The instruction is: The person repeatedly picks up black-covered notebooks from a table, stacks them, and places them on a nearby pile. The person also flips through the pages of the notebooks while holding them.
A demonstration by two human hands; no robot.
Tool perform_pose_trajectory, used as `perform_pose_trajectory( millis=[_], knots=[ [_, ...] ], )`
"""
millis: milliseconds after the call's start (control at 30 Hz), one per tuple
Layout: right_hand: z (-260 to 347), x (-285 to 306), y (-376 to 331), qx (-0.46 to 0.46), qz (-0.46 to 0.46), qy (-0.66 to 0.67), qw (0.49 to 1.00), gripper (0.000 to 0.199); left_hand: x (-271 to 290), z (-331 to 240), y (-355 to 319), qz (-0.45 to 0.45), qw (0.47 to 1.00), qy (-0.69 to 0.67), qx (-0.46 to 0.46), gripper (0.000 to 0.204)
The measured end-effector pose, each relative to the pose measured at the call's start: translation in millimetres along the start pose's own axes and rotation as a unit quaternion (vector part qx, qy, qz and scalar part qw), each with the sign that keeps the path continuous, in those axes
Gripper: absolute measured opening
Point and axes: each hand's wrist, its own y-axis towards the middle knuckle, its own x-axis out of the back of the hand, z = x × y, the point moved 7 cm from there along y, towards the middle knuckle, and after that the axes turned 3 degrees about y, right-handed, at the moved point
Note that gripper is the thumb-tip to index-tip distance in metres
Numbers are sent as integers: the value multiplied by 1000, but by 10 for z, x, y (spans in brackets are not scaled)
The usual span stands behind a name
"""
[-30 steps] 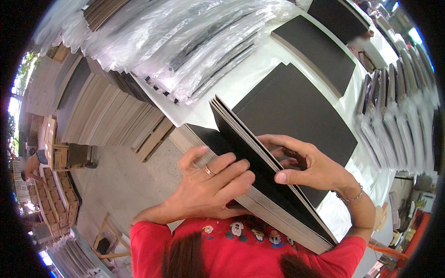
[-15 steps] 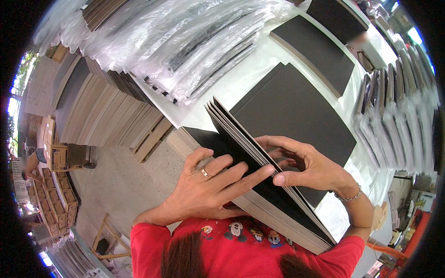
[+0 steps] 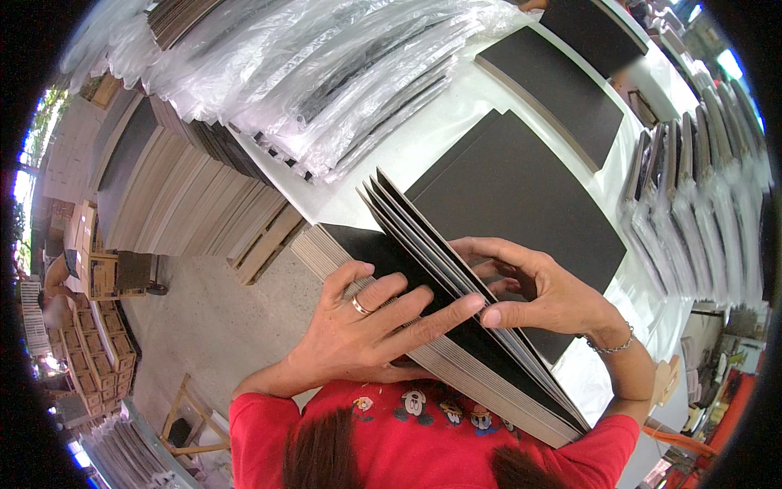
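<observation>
A thick stack of black boards with pale grey edges (image 3: pixel 497 391) leans against my red shirt, tilted at the table's edge. My left hand (image 3: pixel 366 330), with a ring on it, wraps over the stack, fingers bent across its black top. Several boards at the upper side (image 3: pixel 417 236) are parted from the rest and fan out at their far end. My right hand (image 3: pixel 550 293), with a chain bracelet at the wrist, pinches these parted boards between thumb and fingers. My left index fingertip touches them near the right thumb. Large black boards (image 3: pixel 525 196) lie flat beyond.
Plastic-wrapped stacks (image 3: pixel 326 73) cover the table's far left. More black boards (image 3: pixel 562 90) lie at the far right, near an upright row of wrapped boards (image 3: pixel 700 196). Left of the table, a tall board stack (image 3: pixel 187 196) stands on a pallet. A person (image 3: pixel 61 273) bends near cartons (image 3: pixel 94 342).
The parted boards have spread a little wider at their far end. Both my hands have stayed nearly in place. The person at far left has bent lower.
</observation>
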Motion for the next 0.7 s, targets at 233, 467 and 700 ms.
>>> perform_pose_trajectory(
  millis=[233,467,700],
  knots=[
    [12,-23,8,16,11,4,1000,75,31,4,44,18,1000,-13,6,84],
    [-16,-30,17,22,11,18,1000,75,26,-1,13,3,1000,-4,0,83],
    [-34,-18,13,20,8,10,1000,75,33,-6,22,-5,1000,-2,-1,81]
  ],
)
